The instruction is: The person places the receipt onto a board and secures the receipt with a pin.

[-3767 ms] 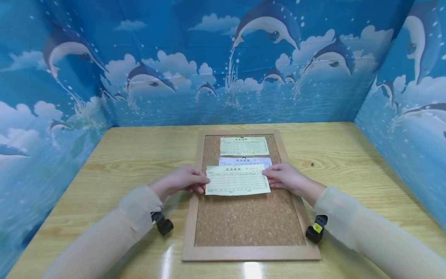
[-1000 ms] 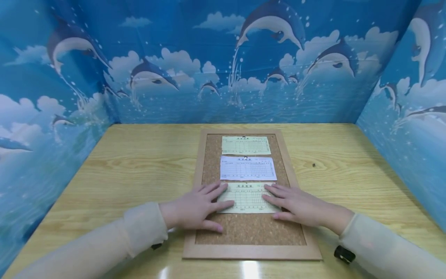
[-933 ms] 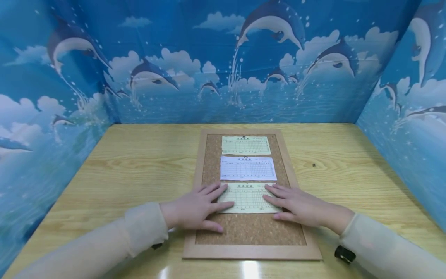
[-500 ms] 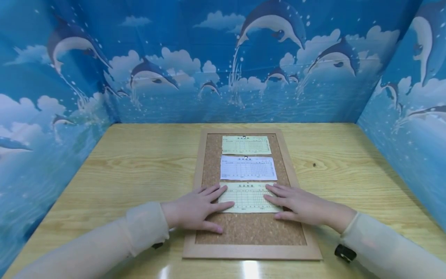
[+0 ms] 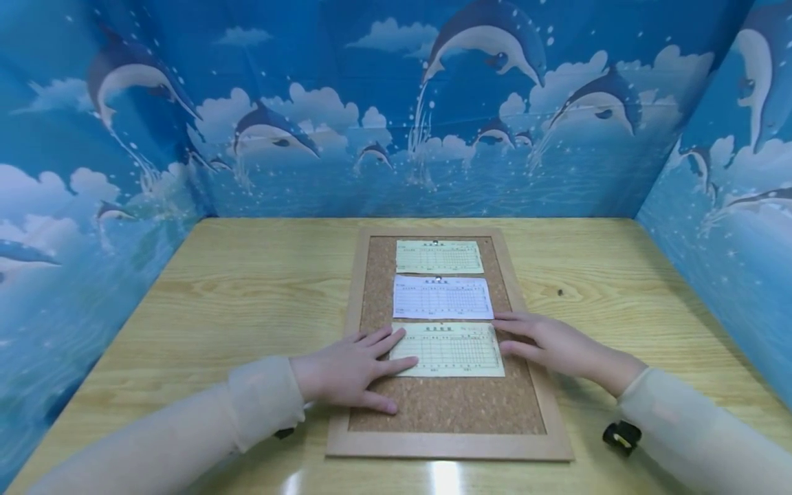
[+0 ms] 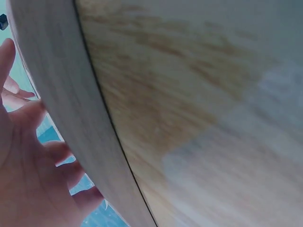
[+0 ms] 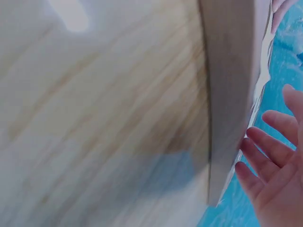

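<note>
On the corkboard three printed paper slips lie one below another: a pale green slip at the top, a white-lilac slip in the middle and a second pale green slip lowest. Spread fingers of my left hand rest on the lowest slip's left side. My right hand is at that slip's upper right corner, fingers extended and holding nothing; whether the fingertips touch the paper is unclear. A pushpin shows at the top of the middle slip, another pushpin at the top slip.
The board's wooden frame lies flat on the wood-grain table. Dolphin-printed blue cloth walls off the back and both sides. A small dark spot marks the table right of the board.
Earlier both hands held the green slip up over the middle one; it then lay below, both hands on it. Now my right hand has slid right and up to its corner; the left stays.
</note>
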### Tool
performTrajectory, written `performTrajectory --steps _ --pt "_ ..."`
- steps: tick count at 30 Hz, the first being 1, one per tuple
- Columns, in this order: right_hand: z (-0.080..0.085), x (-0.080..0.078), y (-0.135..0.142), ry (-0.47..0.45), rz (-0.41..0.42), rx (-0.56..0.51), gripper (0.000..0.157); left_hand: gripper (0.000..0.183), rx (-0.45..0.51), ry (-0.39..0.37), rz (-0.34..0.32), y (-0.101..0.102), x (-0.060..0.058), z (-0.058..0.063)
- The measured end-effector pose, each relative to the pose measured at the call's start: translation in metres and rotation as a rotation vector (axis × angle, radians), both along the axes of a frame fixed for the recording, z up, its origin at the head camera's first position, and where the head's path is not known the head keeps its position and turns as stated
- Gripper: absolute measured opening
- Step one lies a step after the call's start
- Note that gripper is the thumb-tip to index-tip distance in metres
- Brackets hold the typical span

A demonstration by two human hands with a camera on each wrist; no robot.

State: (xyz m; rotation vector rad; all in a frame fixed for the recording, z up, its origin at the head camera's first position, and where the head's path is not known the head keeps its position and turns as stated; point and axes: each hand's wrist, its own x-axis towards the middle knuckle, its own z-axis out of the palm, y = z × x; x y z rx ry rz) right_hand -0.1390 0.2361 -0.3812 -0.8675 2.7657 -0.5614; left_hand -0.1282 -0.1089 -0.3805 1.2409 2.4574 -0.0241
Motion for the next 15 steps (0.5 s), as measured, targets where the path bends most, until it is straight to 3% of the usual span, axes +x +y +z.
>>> performTrajectory --steps 15 --pt "-0.001 -0.018 0.036 0.004 -0.219 -0.168 0.038 0.075 -0.013 0.021 -0.006 0.001 0.0 0.0"
